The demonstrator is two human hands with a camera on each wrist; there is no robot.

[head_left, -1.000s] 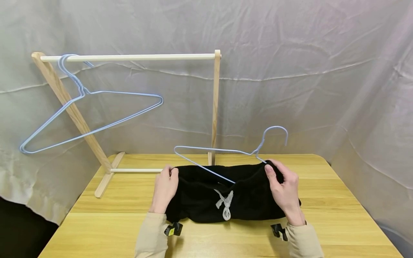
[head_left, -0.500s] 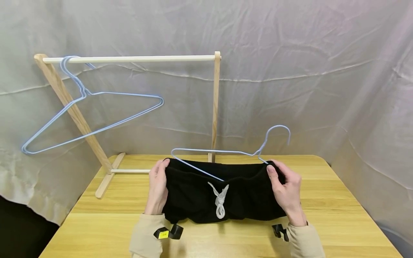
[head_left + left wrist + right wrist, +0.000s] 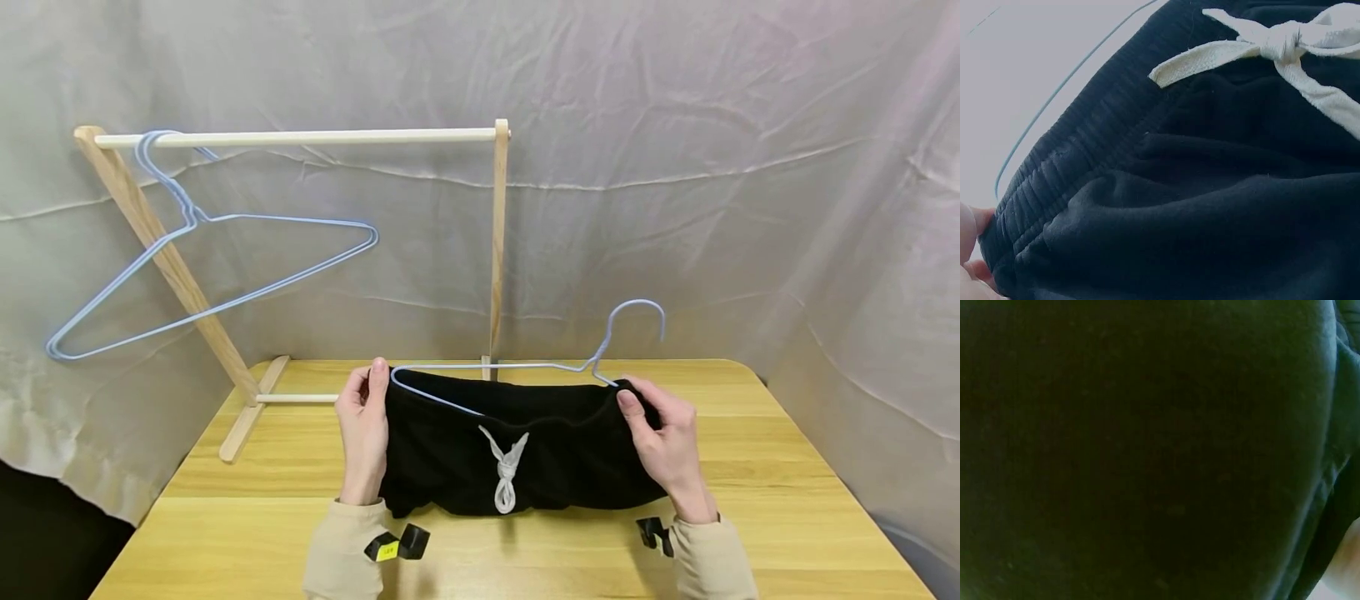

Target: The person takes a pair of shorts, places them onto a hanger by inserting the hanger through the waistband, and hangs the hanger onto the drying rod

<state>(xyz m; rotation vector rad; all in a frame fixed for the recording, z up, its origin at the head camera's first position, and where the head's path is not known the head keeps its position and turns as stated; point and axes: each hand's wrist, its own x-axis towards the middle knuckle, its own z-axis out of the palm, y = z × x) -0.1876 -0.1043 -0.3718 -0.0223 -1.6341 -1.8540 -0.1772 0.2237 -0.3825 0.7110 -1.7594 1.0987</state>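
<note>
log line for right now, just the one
left hand: grips waistband | right hand: grips waistband | blue hanger: partly inside black garment | rack: other hangers hung

Blue hanger (image 3: 517, 365) partly inside black garment (image 3: 442, 467), waistband (image 3: 1079, 144) spread.

Right wrist view dark, blurry

The lower hanger (image 3: 519, 365) is partly hidden, apparently inside the black garment (image 3: 558, 467).
</note>
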